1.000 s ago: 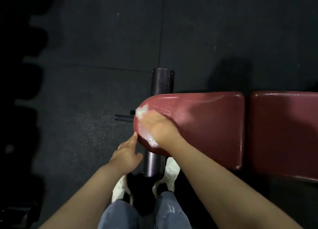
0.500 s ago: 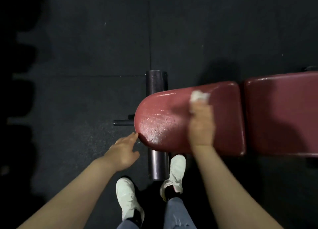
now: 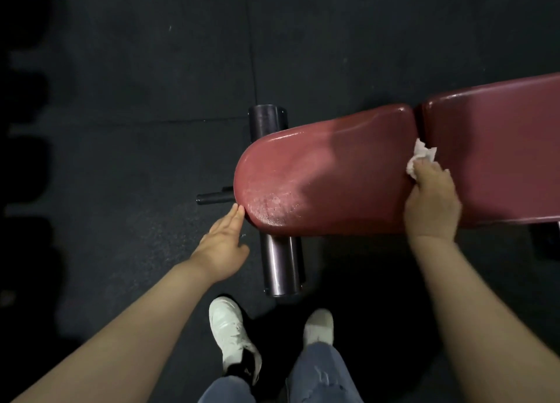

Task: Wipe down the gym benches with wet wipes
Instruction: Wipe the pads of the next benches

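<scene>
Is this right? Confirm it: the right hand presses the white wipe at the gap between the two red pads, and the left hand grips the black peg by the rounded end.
One detail is off. In the head view the left hand grips nothing: its straight fingertips touch the rounded end of the seat pad, just below the black peg. The right hand does press the white wipe at the gap before the second pad.

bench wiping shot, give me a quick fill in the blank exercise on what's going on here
1. The right hand holds a white ____ against the dark red bench.
2. The wipe sits at the gap between the seat pad and the ____ pad.
3. The left hand touches the rounded end of the bench with its ____.
4. Both shoes are ____ in colour.

Missing words: wipe; back; fingertips; white
</scene>
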### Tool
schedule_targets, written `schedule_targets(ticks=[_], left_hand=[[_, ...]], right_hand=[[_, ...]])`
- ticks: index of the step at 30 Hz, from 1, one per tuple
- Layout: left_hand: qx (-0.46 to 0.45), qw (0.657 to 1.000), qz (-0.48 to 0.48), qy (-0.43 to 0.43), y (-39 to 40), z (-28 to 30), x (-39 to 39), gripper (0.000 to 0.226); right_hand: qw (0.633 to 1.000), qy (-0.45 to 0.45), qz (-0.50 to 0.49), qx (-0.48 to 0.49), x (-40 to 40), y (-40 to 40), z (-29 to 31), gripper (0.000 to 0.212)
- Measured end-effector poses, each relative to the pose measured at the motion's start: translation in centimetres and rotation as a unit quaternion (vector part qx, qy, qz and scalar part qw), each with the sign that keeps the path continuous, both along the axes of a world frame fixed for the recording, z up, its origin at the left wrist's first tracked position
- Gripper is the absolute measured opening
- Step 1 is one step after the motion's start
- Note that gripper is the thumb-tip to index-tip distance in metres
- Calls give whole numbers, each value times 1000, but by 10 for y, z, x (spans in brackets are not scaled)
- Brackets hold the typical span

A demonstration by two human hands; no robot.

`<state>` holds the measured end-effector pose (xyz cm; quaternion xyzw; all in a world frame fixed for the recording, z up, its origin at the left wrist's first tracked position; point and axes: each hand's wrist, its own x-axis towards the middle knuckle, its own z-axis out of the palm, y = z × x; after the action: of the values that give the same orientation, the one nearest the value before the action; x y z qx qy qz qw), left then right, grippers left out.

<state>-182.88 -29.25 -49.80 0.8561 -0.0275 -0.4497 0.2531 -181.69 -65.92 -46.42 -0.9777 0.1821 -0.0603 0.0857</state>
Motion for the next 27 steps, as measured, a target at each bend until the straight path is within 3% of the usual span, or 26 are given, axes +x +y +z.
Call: schedule_targets(ticks=[2, 3, 5, 7, 8, 9, 15, 18, 19, 20, 21, 23, 24, 27], left_hand=[[-11, 1000, 24, -6, 0, -3, -2, 83], [-22, 999, 37, -9, 2, -4, -2, 82], [-35, 998, 46, -28, 7, -8, -6, 80], [-13, 999, 23, -38, 14, -11, -9, 78], [4, 999, 8, -36, 18, -13, -10, 76], [17, 999, -1, -32, 23, -15, -11, 76], [-6, 996, 79, -38, 22, -14, -15, 74], [-45, 984, 165, -55, 11, -9, -10, 72], [-52, 979, 188, -62, 8, -7, -8, 72], [-56, 975, 206, -68, 6, -6, -6, 72], [-58, 971, 219, -73, 4, -5, -3, 72], [-65, 969, 223, -86, 4, -6, 3, 72], [-68, 971, 210, -97, 6, -9, 6, 73], [-60, 979, 134, -139, 16, -16, 23, 79]], right_hand=[[998, -18, -57, 28, 2, 58, -26, 47], [998, -19, -21, 51, 8, 96, -35, 47], [979, 46, 174, 94, 22, 165, -46, 45], [878, 194, 426, 105, 17, 212, -53, 51], [837, 207, 497, 101, 17, 212, -54, 51], [821, 186, 530, 101, 18, 198, -54, 47], [971, -5, 234, 59, -12, 2, -3, 42], [997, -54, -14, 56, -27, -14, -2, 37], [993, -79, -59, 66, -25, 7, -12, 37], [992, -92, -43, 73, -20, 37, -22, 37], [992, -91, 8, 83, -14, 72, -34, 39], [979, -5, 162, 125, -6, 144, -56, 43], [958, 46, 241, 145, -6, 174, -62, 43], [880, 71, 455, 116, -4, 194, -63, 44]])
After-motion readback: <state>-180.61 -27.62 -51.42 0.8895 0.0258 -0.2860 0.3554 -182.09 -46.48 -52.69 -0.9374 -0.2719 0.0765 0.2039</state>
